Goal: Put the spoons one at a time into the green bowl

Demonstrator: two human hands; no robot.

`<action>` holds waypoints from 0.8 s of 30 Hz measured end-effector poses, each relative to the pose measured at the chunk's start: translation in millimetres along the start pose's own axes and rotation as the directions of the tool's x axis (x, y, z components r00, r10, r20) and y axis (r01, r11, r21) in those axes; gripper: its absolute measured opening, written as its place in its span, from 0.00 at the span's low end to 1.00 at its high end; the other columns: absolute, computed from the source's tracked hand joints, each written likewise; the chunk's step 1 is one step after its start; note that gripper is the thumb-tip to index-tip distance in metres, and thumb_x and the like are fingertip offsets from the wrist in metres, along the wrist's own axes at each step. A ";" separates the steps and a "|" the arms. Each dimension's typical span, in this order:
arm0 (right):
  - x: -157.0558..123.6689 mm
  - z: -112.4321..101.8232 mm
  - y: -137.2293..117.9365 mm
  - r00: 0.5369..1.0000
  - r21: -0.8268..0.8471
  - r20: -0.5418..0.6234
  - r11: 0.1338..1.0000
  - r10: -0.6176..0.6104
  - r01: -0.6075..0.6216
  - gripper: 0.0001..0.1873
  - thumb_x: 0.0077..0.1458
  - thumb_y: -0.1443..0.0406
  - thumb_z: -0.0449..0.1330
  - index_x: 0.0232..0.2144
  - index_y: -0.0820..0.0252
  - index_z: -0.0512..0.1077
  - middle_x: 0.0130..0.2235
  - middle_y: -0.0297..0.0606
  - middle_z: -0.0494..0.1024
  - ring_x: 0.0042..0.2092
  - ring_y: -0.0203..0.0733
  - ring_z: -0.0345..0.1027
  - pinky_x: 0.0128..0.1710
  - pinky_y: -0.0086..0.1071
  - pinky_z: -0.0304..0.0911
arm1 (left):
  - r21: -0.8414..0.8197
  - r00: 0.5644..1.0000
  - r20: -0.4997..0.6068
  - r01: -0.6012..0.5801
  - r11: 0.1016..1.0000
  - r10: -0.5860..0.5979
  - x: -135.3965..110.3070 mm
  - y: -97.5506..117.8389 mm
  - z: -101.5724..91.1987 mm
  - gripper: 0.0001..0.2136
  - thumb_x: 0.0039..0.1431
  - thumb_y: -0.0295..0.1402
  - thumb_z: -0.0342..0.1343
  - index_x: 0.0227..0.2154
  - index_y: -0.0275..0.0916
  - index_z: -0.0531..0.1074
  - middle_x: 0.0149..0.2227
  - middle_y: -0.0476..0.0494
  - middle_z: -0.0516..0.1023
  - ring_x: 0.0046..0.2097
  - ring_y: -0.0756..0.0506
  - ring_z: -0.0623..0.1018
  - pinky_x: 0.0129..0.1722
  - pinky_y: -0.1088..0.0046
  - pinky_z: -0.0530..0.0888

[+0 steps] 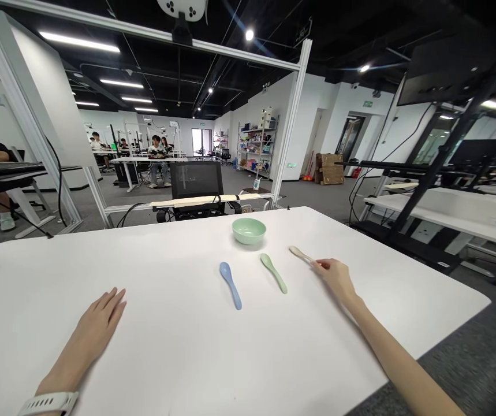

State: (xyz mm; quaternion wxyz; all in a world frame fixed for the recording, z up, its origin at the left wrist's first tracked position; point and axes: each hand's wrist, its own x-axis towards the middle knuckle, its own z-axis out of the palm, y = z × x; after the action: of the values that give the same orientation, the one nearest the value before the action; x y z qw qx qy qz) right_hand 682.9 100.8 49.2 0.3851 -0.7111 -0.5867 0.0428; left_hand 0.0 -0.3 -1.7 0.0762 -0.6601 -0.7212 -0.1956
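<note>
My right hand (338, 279) is closed on the handle of a beige spoon (300, 253), whose bowl points away to the left, low over the table. To its left lies a light green spoon (274, 273) on the white table (165, 346). Farther left rests a blue spoon (231, 286), its bowl end away from me. Behind the spoons stands a round green bowl (249, 231); its inside shows only in part. My left hand (97, 326) lies flat on the table at the left, fingers stretched out, holding nothing. A white band circles that wrist.
A metal frame (291, 115) rises beyond the table's far edge, with a black mesh chair (196, 180) behind it. On the right are a black stand and another desk (459, 214). Several people sit at desks farther back and at the left.
</note>
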 end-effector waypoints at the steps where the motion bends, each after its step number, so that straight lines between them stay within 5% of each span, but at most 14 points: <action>1: -1.5 -0.1 -0.3 1.000 -0.005 0.013 1.000 0.016 -0.016 0.19 0.57 0.52 0.60 0.32 0.61 0.84 0.37 0.47 0.86 0.40 0.56 0.78 0.42 0.41 0.69 | 0.001 1.000 0.001 0.002 1.000 -0.002 0.1 -0.9 0.5 0.35 0.64 0.49 0.39 0.61 0.32 0.75 0.66 0.31 0.76 0.68 0.32 0.73 0.68 0.49 0.70; 10: -3.2 2.8 -1.1 0.998 -0.049 0.039 0.998 0.044 -0.043 0.17 0.59 0.55 0.58 0.34 0.58 0.82 0.38 0.50 0.85 0.41 0.56 0.78 0.44 0.42 0.70 | -0.004 1.000 -0.001 -0.006 1.000 0.006 1.1 -8.7 4.3 0.33 0.64 0.49 0.40 0.61 0.35 0.76 0.65 0.33 0.76 0.67 0.32 0.74 0.68 0.48 0.70; 15: -6.2 10.3 -13.5 0.992 -0.137 -0.073 0.986 -0.103 0.093 0.21 0.62 0.54 0.58 0.45 0.64 0.81 0.47 0.58 0.81 0.52 0.61 0.74 0.54 0.47 0.67 | -0.044 0.998 -0.045 -0.034 0.998 0.032 3.6 1.5 -5.1 0.33 0.64 0.50 0.40 0.59 0.35 0.77 0.65 0.31 0.77 0.66 0.31 0.75 0.66 0.48 0.72; 19: -23.5 34.5 -56.0 0.983 -0.027 0.087 0.986 -0.163 0.166 0.26 0.65 0.51 0.56 0.53 0.64 0.76 0.43 0.51 0.80 0.46 0.55 0.76 0.51 0.43 0.68 | -0.205 0.994 -0.092 -0.084 0.975 0.066 6.5 55.5 -28.6 0.30 0.65 0.51 0.42 0.57 0.39 0.77 0.60 0.33 0.81 0.61 0.35 0.78 0.64 0.52 0.74; 24: -52.8 62.4 -113.0 0.917 0.100 0.338 0.977 -0.211 0.188 0.25 0.67 0.60 0.53 0.62 0.63 0.67 0.37 0.42 0.78 0.40 0.50 0.75 0.45 0.38 0.66 | -0.554 0.998 0.026 -0.031 0.832 0.055 10.6 165.5 -49.9 0.25 0.65 0.55 0.47 0.48 0.44 0.79 0.47 0.39 0.84 0.47 0.40 0.82 0.50 0.59 0.79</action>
State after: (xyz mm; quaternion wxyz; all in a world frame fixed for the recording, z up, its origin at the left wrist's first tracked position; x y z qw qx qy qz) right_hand 544.1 87.8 52.5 0.3013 -0.6160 -0.7129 0.1471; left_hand 153.9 -1.0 77.8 -0.1285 -0.6739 -0.6201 -0.3805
